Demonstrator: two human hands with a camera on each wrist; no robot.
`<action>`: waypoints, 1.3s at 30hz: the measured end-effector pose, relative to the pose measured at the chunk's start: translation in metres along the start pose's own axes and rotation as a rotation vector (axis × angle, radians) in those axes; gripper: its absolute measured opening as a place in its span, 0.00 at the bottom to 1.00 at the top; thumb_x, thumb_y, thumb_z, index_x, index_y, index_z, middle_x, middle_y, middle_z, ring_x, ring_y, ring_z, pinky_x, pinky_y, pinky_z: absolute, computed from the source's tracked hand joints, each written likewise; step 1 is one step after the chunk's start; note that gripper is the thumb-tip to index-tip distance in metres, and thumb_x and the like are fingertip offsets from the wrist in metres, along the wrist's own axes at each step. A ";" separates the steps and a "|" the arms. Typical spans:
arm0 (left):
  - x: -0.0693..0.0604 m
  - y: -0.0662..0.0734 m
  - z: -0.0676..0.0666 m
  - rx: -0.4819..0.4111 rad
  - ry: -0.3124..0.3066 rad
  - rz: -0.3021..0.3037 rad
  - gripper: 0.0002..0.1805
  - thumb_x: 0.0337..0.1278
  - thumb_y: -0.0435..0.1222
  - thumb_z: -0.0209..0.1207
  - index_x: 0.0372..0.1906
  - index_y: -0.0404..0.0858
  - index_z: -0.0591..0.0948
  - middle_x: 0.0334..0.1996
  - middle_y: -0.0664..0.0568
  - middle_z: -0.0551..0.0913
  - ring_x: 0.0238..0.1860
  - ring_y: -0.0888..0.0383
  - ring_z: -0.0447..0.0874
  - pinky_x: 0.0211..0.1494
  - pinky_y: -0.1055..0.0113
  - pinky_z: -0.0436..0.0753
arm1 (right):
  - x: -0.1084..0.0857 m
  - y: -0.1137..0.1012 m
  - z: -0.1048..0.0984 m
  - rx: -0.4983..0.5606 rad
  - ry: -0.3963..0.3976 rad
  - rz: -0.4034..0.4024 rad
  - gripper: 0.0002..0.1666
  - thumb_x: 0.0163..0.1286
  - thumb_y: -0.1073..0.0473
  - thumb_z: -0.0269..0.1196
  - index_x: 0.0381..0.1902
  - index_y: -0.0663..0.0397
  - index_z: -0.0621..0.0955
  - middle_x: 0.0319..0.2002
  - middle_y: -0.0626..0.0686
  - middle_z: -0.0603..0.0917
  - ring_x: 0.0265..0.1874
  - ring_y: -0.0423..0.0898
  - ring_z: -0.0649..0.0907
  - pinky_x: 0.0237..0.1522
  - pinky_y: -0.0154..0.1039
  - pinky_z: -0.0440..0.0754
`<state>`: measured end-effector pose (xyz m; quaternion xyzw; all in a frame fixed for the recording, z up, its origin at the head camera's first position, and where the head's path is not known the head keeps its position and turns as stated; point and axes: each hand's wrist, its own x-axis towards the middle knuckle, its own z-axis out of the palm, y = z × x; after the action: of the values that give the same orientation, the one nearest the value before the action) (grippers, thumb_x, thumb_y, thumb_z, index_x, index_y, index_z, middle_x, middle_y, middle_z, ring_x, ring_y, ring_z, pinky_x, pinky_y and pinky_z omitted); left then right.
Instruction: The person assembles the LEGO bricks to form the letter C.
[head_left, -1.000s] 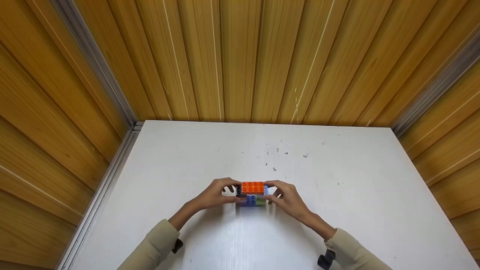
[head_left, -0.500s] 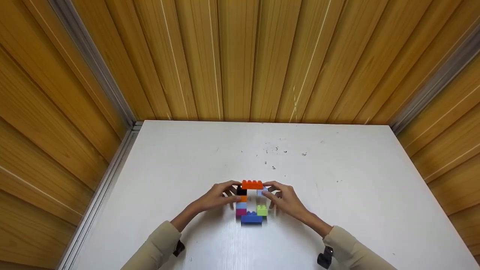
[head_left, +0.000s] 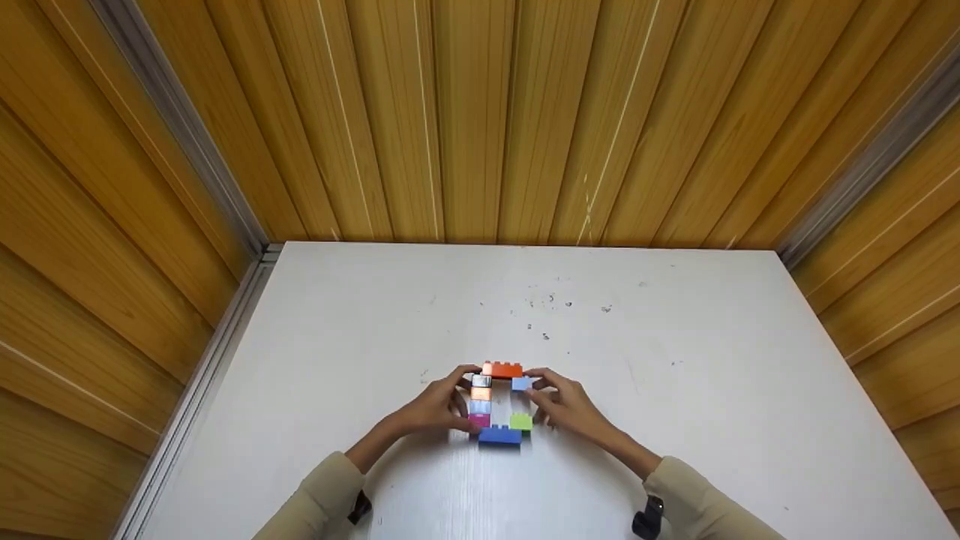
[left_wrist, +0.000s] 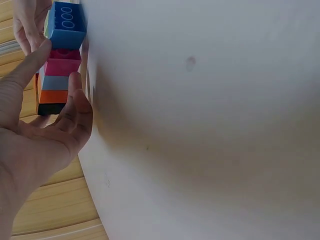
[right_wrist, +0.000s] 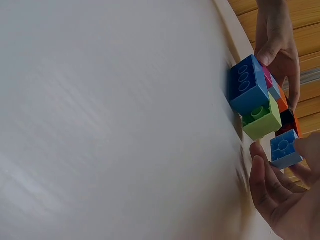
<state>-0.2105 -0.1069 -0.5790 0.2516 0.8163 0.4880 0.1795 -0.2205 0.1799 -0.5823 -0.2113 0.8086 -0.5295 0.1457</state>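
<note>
Toy building bricks are joined into a tilted frame held just over the table. A red-orange brick [head_left: 502,369] spans the far end, and a blue brick [head_left: 499,436] the near end. The left side stacks black [left_wrist: 51,108], orange [left_wrist: 54,96], pale blue [left_wrist: 56,83] and magenta [left_wrist: 62,67] bricks. On the right, a gap separates a light blue brick [right_wrist: 285,149] from a lime green brick [right_wrist: 263,121]. My left hand [head_left: 433,409] grips the left stack, thumb near the magenta brick. My right hand [head_left: 568,405] pinches the light blue brick at the far right corner.
A white table [head_left: 360,300] with small dark marks [head_left: 545,336] lies beneath. Wood-patterned panels [head_left: 472,120] rise behind it and at both sides. A metal rail [head_left: 217,360] runs along the left edge.
The brick frame has tilted, so its middle opening now faces up to the head view. My left thumb has slid nearer along the left stack. My right hand keeps its hold at the far right corner.
</note>
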 end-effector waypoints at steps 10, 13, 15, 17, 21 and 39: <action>-0.003 -0.004 -0.001 -0.005 0.007 0.006 0.49 0.47 0.34 0.78 0.74 0.37 0.65 0.55 0.37 0.79 0.42 0.45 0.82 0.43 0.71 0.77 | -0.006 0.001 -0.001 -0.037 -0.038 -0.041 0.26 0.77 0.62 0.59 0.70 0.64 0.71 0.53 0.68 0.81 0.32 0.59 0.88 0.26 0.44 0.86; -0.004 -0.005 -0.001 0.024 0.035 0.009 0.49 0.45 0.35 0.79 0.73 0.36 0.66 0.55 0.37 0.79 0.43 0.46 0.80 0.45 0.68 0.78 | -0.007 0.001 -0.002 -0.045 -0.049 -0.069 0.29 0.77 0.62 0.60 0.71 0.66 0.69 0.55 0.69 0.80 0.32 0.60 0.88 0.26 0.42 0.86; -0.005 -0.005 -0.001 0.043 0.050 0.002 0.50 0.44 0.36 0.79 0.73 0.35 0.66 0.56 0.38 0.78 0.44 0.47 0.79 0.47 0.65 0.79 | -0.010 0.000 -0.003 -0.047 -0.068 -0.083 0.32 0.76 0.62 0.61 0.73 0.68 0.67 0.57 0.71 0.79 0.33 0.60 0.88 0.26 0.40 0.85; -0.006 -0.004 -0.002 0.056 0.058 -0.011 0.50 0.44 0.37 0.79 0.73 0.35 0.67 0.57 0.39 0.78 0.46 0.49 0.78 0.49 0.63 0.78 | -0.012 -0.005 -0.003 -0.069 -0.083 -0.084 0.36 0.74 0.62 0.63 0.74 0.71 0.65 0.59 0.72 0.78 0.33 0.58 0.87 0.29 0.36 0.84; -0.006 -0.002 -0.003 0.082 0.063 -0.012 0.50 0.44 0.38 0.80 0.74 0.34 0.67 0.57 0.38 0.78 0.48 0.48 0.78 0.52 0.60 0.80 | -0.015 -0.007 -0.004 -0.137 -0.122 -0.073 0.46 0.69 0.59 0.69 0.76 0.70 0.61 0.62 0.71 0.76 0.37 0.51 0.86 0.38 0.31 0.81; 0.005 -0.003 -0.010 0.131 0.050 -0.077 0.50 0.42 0.39 0.80 0.73 0.35 0.69 0.59 0.39 0.75 0.53 0.48 0.75 0.55 0.56 0.79 | -0.006 -0.001 -0.011 -0.193 -0.170 -0.119 0.52 0.64 0.60 0.73 0.77 0.72 0.59 0.62 0.70 0.77 0.38 0.50 0.88 0.43 0.34 0.84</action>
<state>-0.2211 -0.1123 -0.5769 0.2187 0.8598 0.4324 0.1609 -0.2203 0.1908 -0.5773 -0.3161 0.8264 -0.4374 0.1609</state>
